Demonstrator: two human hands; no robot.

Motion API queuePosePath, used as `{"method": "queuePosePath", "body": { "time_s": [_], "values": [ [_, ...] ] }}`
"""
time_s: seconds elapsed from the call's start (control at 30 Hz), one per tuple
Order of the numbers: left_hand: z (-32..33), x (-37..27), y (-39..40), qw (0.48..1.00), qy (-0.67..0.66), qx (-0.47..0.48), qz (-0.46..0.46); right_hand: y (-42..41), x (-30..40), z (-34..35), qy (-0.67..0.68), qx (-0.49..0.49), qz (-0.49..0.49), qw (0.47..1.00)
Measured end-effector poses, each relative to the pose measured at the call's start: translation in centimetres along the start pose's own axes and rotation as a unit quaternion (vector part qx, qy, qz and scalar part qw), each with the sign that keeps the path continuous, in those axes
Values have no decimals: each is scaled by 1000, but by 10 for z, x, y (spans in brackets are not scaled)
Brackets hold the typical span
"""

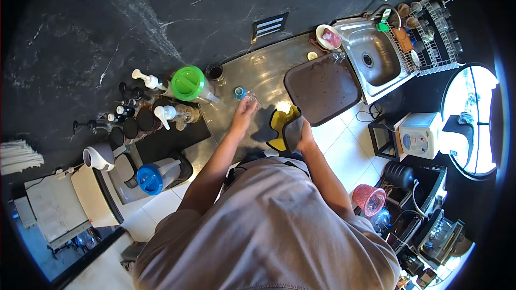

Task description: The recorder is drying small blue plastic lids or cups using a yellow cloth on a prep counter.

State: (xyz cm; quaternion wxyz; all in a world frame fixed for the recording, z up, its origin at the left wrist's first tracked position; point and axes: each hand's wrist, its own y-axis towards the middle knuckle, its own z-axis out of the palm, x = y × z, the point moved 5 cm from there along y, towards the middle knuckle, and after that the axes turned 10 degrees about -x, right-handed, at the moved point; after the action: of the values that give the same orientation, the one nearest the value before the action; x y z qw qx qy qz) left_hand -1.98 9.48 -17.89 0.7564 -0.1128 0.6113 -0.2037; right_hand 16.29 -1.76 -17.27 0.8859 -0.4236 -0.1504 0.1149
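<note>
My left hand (pixel 246 108) is above the steel counter (pixel 246 64), its fingers closed around a small clear glass or plastic piece (pixel 254 98). A small blue cup-like item (pixel 240 92) is right beside those fingertips; whether they touch it I cannot tell. In my right hand (pixel 306 135) is a yellow-and-grey cloth (pixel 291 127), folded and hanging open in a curve near my waist. A brown tray (pixel 322 88) lies to the right of the cloth. The green-lidded pitcher (pixel 188 83) and a dark-filled glass (pixel 214 72) are to the left.
At the right are a steel sink (pixel 371 56), a wire dish rack (pixel 427 40) and a bowl with a pink item (pixel 328 37). Pump bottles (pixel 171 113) and a blue-lidded pitcher (pixel 151 179) are at the left. The dark wall (pixel 121 20) borders the counter's back.
</note>
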Motion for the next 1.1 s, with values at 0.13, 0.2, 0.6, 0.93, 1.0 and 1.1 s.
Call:
{"method": "queuePosePath", "body": {
  "time_s": [0.13,0.2,0.6,0.93,1.0,1.1],
  "values": [
    [-5,-10,51,991,28,-24,130,-27,-3,13,35,96,1,995],
    [-7,-17,71,968,171,-32,180,-37,-4,17,43,103,8,994],
    [32,-10,111,696,659,-66,278,-67,37,-13,101,91,-76,988],
    [60,-22,79,734,563,-140,353,-85,143,-53,167,128,-128,969],
    [114,-38,62,753,500,-168,393,-92,180,-46,185,91,-173,963],
    [205,-21,39,862,384,57,326,-54,218,-109,258,25,-199,945]
  ]
}}
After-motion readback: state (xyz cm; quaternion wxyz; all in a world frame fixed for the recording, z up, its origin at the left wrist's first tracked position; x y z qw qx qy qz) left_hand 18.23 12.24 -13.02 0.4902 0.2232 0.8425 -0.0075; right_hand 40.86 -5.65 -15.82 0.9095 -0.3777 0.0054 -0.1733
